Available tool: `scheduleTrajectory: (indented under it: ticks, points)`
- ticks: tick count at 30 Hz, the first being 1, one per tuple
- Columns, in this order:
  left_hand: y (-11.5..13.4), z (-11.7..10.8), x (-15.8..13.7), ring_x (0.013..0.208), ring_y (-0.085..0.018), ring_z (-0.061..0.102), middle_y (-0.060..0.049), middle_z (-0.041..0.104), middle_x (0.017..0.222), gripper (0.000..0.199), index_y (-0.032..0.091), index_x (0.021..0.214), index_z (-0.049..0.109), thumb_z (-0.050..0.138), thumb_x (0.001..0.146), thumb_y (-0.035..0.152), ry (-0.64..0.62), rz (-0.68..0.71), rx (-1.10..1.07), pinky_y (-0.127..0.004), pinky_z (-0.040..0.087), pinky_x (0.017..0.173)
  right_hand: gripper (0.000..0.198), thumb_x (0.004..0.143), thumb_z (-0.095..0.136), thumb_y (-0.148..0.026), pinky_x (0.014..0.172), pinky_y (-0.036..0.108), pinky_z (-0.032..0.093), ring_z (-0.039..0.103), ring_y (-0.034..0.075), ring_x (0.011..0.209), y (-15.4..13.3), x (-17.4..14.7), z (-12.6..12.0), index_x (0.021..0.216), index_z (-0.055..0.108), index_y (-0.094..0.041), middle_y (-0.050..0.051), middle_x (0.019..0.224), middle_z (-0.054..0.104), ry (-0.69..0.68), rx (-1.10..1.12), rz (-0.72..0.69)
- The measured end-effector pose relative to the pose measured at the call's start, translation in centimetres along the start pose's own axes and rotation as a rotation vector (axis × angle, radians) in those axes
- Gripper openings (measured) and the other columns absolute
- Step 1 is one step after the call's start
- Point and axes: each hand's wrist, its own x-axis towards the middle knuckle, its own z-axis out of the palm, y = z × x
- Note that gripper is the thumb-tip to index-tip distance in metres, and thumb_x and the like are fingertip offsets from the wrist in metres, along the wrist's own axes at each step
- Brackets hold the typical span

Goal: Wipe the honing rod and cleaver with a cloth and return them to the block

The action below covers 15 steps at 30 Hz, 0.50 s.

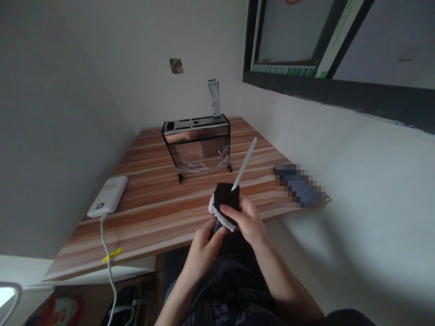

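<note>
My right hand (249, 219) is closed round a folded black cloth-like piece (226, 195) with a ragged white layer (224, 220) along its lower and left edges. From the top of it a thin white stick or tube (245, 164) slants up to the right. Just below and to the left, my left hand (206, 240) pinches a dark, handle-like part (216, 226) under the white layer. Whether this part and the stick are one object is hidden by the black piece. Both hands are held close together at the table's front edge.
On the wood-grain table (149, 181) stands a black-framed holder (200, 145) with clear wrap around it and a grey upright piece (215, 97) at its top. A white power bank (108, 197) with a cable (107, 253) lies left; a blurred dark object (301, 185) lies right.
</note>
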Motion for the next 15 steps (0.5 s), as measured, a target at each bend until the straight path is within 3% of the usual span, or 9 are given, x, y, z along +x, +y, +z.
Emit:
scheduleTrajectory:
  ticks: [5, 10, 15]
  points:
    - [-0.6, -0.2, -0.3, 0.051, -0.007, 0.032, 0.005, 0.04, 0.058, 0.043, 0.013, 0.089, 0.061, 0.056, 0.083, 0.055, 0.028, -0.004, 0.022, -0.018, 0.024, 0.046, 0.028, 0.069, 0.079, -0.033, 0.062, 0.026, 0.054, 0.067, 0.016, 0.065, -0.2, 0.1, -0.2, 0.09, 0.069, -0.017, 0.004, 0.078, 0.072, -0.006, 0.023, -0.007]
    - [-0.8, -0.7, -0.8, 0.051, -0.009, 0.032, 0.006, 0.039, 0.057, 0.039, 0.014, 0.089, 0.061, 0.055, 0.085, 0.052, 0.004, -0.017, 0.082, -0.019, 0.025, 0.048, 0.026, 0.07, 0.078, -0.035, 0.055, 0.023, 0.05, 0.063, 0.014, 0.059, -0.9, 0.3, -0.5, 0.087, 0.069, -0.016, 0.003, 0.076, 0.072, 0.044, 0.015, -0.031]
    - [-1.1, -0.9, -1.3, 0.055, -0.01, 0.035, 0.005, 0.04, 0.06, 0.037, 0.013, 0.089, 0.061, 0.053, 0.087, 0.049, -0.031, -0.023, 0.148, -0.02, 0.028, 0.053, 0.024, 0.072, 0.076, -0.037, 0.058, 0.026, 0.05, 0.063, 0.016, 0.061, -1.4, 0.6, -1.3, 0.084, 0.069, -0.017, 0.004, 0.071, 0.07, 0.074, 0.012, -0.084]
